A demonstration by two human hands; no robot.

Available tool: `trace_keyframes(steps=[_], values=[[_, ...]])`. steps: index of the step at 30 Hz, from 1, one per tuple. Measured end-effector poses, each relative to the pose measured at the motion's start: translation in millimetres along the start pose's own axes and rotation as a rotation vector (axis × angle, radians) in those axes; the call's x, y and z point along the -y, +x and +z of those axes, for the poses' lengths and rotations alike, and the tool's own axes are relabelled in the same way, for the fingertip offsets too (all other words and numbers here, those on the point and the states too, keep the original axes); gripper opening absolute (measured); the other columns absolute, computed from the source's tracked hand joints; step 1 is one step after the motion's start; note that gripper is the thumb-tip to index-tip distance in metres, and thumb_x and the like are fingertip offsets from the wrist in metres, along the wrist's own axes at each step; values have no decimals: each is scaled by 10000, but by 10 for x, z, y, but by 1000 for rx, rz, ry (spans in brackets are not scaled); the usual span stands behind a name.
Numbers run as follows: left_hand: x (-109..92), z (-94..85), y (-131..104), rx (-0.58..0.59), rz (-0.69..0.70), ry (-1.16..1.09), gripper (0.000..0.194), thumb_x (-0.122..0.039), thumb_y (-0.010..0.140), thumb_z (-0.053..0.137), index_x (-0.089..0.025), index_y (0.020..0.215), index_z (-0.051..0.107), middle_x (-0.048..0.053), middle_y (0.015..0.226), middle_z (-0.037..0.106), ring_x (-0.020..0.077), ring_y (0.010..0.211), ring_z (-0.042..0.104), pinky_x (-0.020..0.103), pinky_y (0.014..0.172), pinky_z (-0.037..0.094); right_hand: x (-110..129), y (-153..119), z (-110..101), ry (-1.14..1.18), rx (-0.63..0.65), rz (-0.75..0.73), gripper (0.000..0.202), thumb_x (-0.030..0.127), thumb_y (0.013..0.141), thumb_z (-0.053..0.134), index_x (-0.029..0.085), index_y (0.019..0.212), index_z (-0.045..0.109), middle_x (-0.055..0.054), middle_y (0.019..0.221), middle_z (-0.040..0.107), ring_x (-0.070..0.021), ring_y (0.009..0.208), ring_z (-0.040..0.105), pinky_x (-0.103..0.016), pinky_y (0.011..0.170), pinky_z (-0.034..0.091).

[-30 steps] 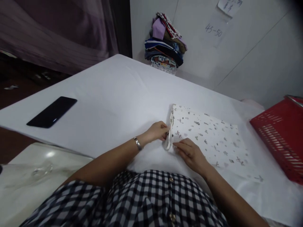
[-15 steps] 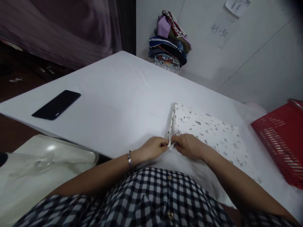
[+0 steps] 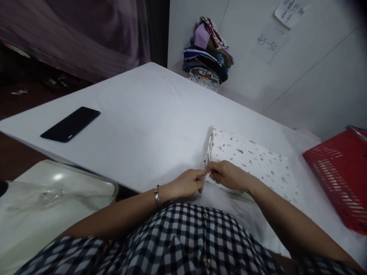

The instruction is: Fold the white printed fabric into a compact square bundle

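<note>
A folded white cloth (image 3: 255, 152) with a small scattered print lies on the table in front of me, its layered edge facing left. At its near left corner, my left hand (image 3: 187, 182) pinches a bit of white fabric between thumb and fingers. Right beside it, my right hand (image 3: 228, 175) is closed on the same corner, its forearm reaching across the near part of the cloth. The fingertips of both hands almost meet there. Whether the pinched white bit belongs to the printed cloth or to a separate layer is hard to see.
The white-covered table (image 3: 137, 110) carries a black phone (image 3: 71, 124) at left. Folded clothes (image 3: 208, 53) are stacked by the wall at the back. A red plastic basket (image 3: 341, 175) stands at right. A pale glossy seat-like surface (image 3: 57, 198) sits below the table's left edge.
The fingers of both hands have shifted slightly at the corner, and the white bit between them looks more bunched. The left hand's fingers now point more downward. The view has tilted a little.
</note>
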State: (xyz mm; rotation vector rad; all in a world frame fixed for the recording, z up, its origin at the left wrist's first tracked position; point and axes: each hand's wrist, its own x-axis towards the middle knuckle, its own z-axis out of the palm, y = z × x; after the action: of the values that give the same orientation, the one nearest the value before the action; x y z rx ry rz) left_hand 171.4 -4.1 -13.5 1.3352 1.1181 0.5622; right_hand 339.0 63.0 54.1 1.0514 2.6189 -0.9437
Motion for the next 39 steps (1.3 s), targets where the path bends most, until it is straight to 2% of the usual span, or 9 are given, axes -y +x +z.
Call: trace_keyframes(steps=[8, 11, 15, 18, 22, 27, 32, 36, 39], values=[[55, 56, 7, -40, -34, 11, 243, -399, 799, 431, -175, 793, 523, 4, 637, 629, 113, 533, 536, 211, 499, 373, -61, -25, 108, 178, -49, -26, 286, 157, 820, 447, 219, 1083, 540, 17, 702, 610, -106, 609, 528, -219, 585, 391], [93, 83, 14, -21, -67, -4, 228, -390, 810, 406, -180, 788, 493, -3, 635, 634, 100, 469, 523, 202, 452, 364, -210, -83, 132, 273, -247, 19, 296, 241, 851, 442, 218, 1136, 516, -10, 789, 635, -124, 652, 567, -242, 594, 446], [136, 112, 29, 17, -114, -87, 199, -354, 819, 372, -181, 794, 466, -5, 604, 627, 87, 401, 493, 186, 397, 346, -549, -44, 229, 39, -589, 69, 273, 300, 835, 466, 195, 1054, 590, -100, 1107, 599, -222, 980, 568, -368, 820, 477], [143, 114, 25, 42, -126, -111, 171, -317, 805, 380, -175, 762, 466, 2, 601, 628, 86, 410, 501, 178, 395, 351, -769, 59, 320, -120, -603, -9, 337, 305, 825, 477, 168, 1111, 592, -130, 1250, 519, -262, 1180, 452, -431, 982, 381], [182, 120, 21, 47, -123, -119, 195, -321, 800, 377, -170, 759, 494, 7, 613, 628, 90, 420, 514, 181, 399, 367, -801, 175, 242, -140, -655, 34, 317, 281, 838, 443, 178, 1079, 621, -113, 1150, 594, -233, 1071, 533, -392, 930, 417], [253, 140, 39, 50, -110, -123, 221, -323, 791, 375, -161, 804, 525, 26, 643, 636, 102, 440, 534, 189, 403, 380, -602, 329, -64, -94, -407, 201, 413, 219, 826, 421, 219, 1220, 545, -17, 739, 667, -153, 652, 583, -265, 683, 446], [176, 130, 13, 36, -127, -124, 238, -383, 791, 398, -170, 814, 502, 40, 671, 642, 121, 452, 548, 214, 404, 393, -541, 560, -252, -99, -130, 184, 555, 141, 777, 426, 249, 1321, 447, 9, 611, 629, -120, 527, 541, -230, 622, 413], [81, 112, -9, 8, -133, -110, 342, -527, 762, 458, -186, 770, 453, 26, 613, 616, 141, 457, 563, 222, 400, 393, -580, 709, -359, -17, 50, 202, 497, 96, 711, 439, 209, 1181, 555, 11, 582, 616, -114, 492, 546, -212, 546, 413], [83, 113, 17, -32, -100, -82, 366, -551, 781, 419, -188, 733, 439, 17, 588, 604, 132, 437, 554, 212, 390, 381, -628, 761, -392, 56, 15, 170, 351, 80, 685, 452, 184, 989, 593, 22, 547, 587, -111, 481, 551, -200, 509, 409]])
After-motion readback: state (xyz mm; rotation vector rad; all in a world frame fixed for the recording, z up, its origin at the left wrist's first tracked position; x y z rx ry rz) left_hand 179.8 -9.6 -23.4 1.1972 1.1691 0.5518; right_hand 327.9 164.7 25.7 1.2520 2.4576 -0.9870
